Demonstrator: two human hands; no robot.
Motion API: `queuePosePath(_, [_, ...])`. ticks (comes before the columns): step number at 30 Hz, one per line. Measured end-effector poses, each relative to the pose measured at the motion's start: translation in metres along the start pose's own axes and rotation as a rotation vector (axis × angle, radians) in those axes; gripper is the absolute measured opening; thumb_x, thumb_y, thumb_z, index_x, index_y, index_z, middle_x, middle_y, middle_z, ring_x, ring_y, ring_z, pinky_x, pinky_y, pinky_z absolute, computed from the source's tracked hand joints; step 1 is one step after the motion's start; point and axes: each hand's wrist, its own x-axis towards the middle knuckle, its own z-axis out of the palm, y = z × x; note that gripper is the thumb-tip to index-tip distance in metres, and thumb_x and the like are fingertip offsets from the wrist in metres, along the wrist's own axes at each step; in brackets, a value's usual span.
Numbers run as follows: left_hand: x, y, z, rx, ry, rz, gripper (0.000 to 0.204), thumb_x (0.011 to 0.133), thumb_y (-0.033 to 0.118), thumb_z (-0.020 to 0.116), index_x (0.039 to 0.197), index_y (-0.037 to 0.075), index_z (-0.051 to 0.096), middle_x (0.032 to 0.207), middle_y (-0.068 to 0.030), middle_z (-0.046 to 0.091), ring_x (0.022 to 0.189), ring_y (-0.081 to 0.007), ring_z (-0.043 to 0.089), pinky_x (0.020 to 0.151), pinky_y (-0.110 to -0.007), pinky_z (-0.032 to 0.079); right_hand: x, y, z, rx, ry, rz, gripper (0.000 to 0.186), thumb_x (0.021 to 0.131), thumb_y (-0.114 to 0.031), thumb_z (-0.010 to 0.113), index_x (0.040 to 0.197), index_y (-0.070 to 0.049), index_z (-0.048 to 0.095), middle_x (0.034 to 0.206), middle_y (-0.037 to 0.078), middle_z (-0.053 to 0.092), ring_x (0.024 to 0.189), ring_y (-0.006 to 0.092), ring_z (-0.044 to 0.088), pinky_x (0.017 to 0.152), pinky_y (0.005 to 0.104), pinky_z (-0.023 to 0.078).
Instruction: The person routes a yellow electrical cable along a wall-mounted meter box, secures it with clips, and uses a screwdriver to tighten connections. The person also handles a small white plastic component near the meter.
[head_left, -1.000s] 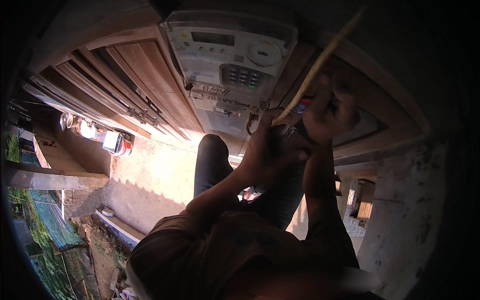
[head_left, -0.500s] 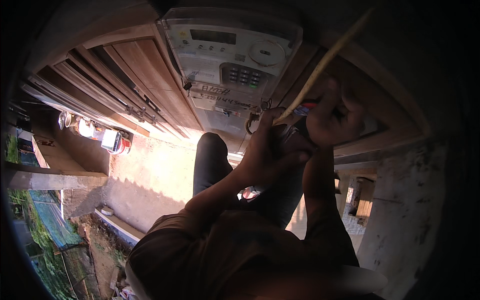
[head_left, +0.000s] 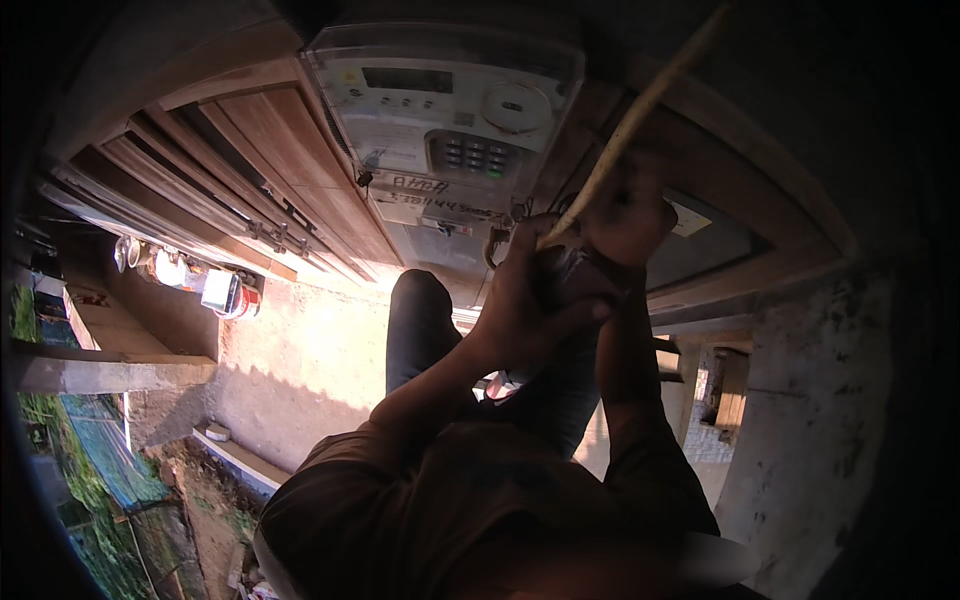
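My left hand (head_left: pixel 515 320) is closed around a dark, shiny brownish object (head_left: pixel 572 275) whose kind I cannot make out. The lower end of a yellowish cable (head_left: pixel 625 125) meets the top of that object, beside my left fingers. Just above and to the right, my right hand (head_left: pixel 632 215) is closed next to the cable. It is dark and blurred, and what it grips is hidden. Left of both hands, an electricity meter (head_left: pixel 400 135) with a keypad and a clear cover is fixed to the wall.
A short bent cable (head_left: pixel 492 246) comes out under the meter. Brown wooden shutters (head_left: pixel 285 170) flank it on the left, and a wooden-framed panel (head_left: pixel 720 235) is on the right. My knee (head_left: pixel 420 315) is below the meter. A red and white bucket (head_left: pixel 238 298) stands farther left.
My right hand has moved slightly up and left, nearer the cable. A red and blue thing seen beside it earlier is now hidden. The left hand keeps its grip; the view has shifted slightly.
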Motion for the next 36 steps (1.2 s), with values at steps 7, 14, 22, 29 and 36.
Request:
queuePosePath(7, [0.0, -0.002, -0.002, 0.027, 0.005, 0.011, 0.078, 0.083, 0.006, 0.084, 0.141, 0.0, 0.032, 0.126, -0.0168, 0.063, 0.121, -0.0209, 0.062, 0.104, -0.037, 0.05, 0.001, 0.002, -0.017, 0.088, -0.004, 0.071, 0.006, 0.091, -0.009, 0.074, 0.093, -0.009, 0.068, 0.081, 0.008, 0.074, 0.068, 0.0221, 0.074, 0.06, 0.0322, 0.055])
queuePosePath(14, [0.0, 0.0, 0.0, -0.069, -0.064, -0.002, 0.08, 0.084, 0.004, 0.083, 0.142, 0.001, 0.028, 0.121, -0.0171, 0.065, 0.118, -0.0218, 0.064, 0.101, -0.037, 0.052, -0.001, 0.001, -0.007, 0.029, -0.13, -0.031, 0.024, 0.077, -0.016, 0.083, 0.096, -0.012, 0.069, 0.086, 0.009, 0.073, 0.073, 0.0251, 0.073, 0.063, 0.0386, 0.054])
queuePosePath(22, [0.0, -0.002, 0.001, 0.035, -0.041, 0.018, 0.079, 0.083, 0.002, 0.083, 0.14, 0.001, 0.027, 0.12, -0.0169, 0.065, 0.112, -0.0218, 0.068, 0.099, -0.037, 0.054, 0.004, 0.0, -0.011, -0.187, -0.194, -0.179, 0.021, 0.076, -0.014, 0.079, 0.095, -0.013, 0.071, 0.092, 0.007, 0.072, 0.075, 0.0287, 0.071, 0.063, 0.0404, 0.055])
queuePosePath(29, [0.001, -0.003, 0.001, 0.022, 0.01, 0.029, 0.079, 0.082, 0.006, 0.085, 0.139, 0.001, 0.03, 0.123, -0.0159, 0.064, 0.112, -0.0209, 0.067, 0.098, -0.038, 0.054, 0.005, 0.004, -0.015, 0.044, 0.021, 0.058, 0.014, 0.087, -0.016, 0.076, 0.099, -0.01, 0.074, 0.083, 0.003, 0.072, 0.067, 0.0217, 0.072, 0.062, 0.0359, 0.058])
queuePosePath(36, [0.002, 0.008, -0.004, 0.092, -0.029, -0.06, 0.075, 0.084, 0.007, 0.084, 0.138, -0.001, 0.032, 0.117, -0.0159, 0.067, 0.11, -0.019, 0.067, 0.096, -0.036, 0.054, 0.003, 0.002, 0.004, -0.034, -0.105, -0.184, 0.014, 0.087, -0.014, 0.076, 0.099, -0.008, 0.073, 0.082, 0.004, 0.071, 0.063, 0.0212, 0.071, 0.059, 0.0341, 0.056])
